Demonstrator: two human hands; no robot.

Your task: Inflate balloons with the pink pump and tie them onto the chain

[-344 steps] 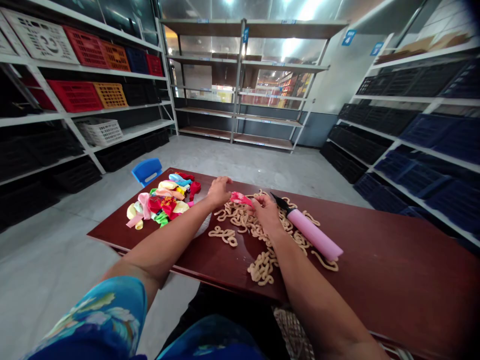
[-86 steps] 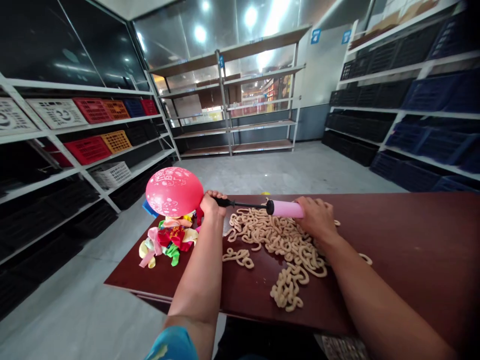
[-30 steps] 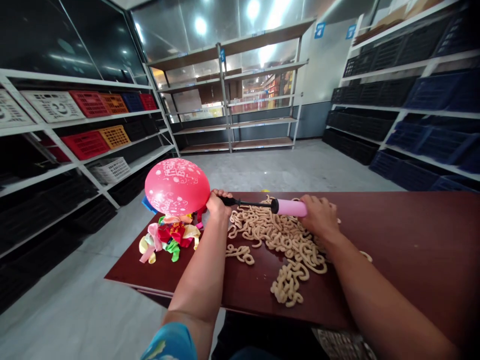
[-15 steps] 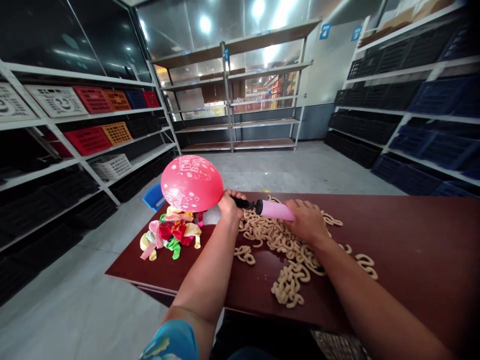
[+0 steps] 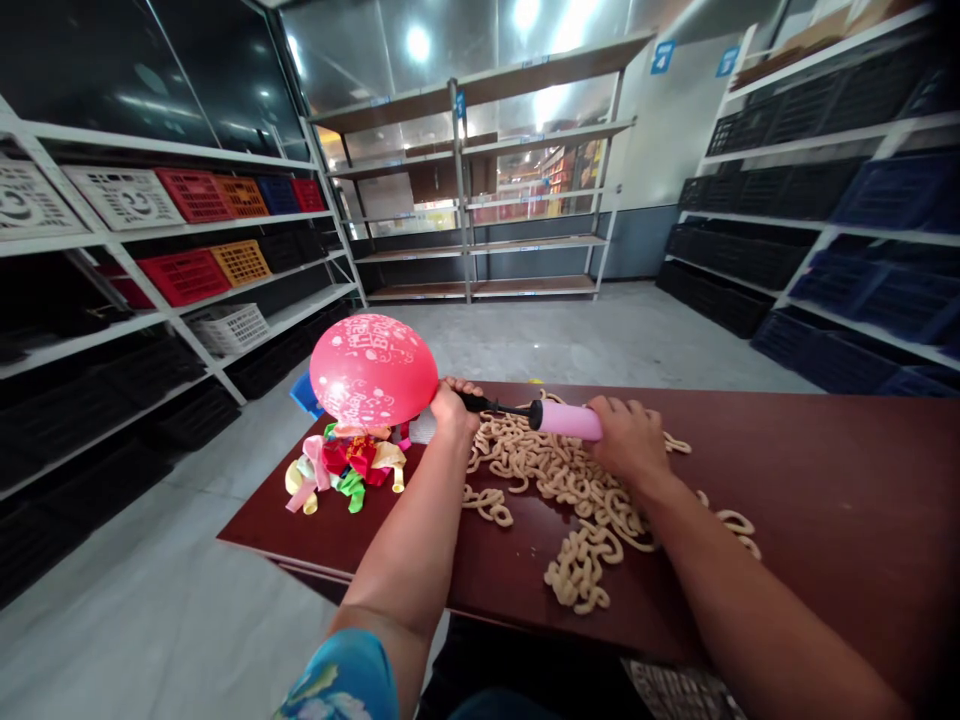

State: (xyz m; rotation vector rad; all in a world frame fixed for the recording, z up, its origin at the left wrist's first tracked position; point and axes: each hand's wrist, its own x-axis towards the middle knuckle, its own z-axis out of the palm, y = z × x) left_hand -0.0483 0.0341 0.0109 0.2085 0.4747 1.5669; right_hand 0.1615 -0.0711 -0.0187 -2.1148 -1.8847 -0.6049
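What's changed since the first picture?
The red balloon, flat then, is swollen and has moved left; the left hand holds it at one end of the pump. The right hand released it and gripped the pump, which lay on the table. The loose balloons and tan strands lie much as before.

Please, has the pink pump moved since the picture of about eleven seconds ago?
Yes. Judged against the small front clump of beige pieces on the table, the pink pump has moved left; the right hand now grips it.
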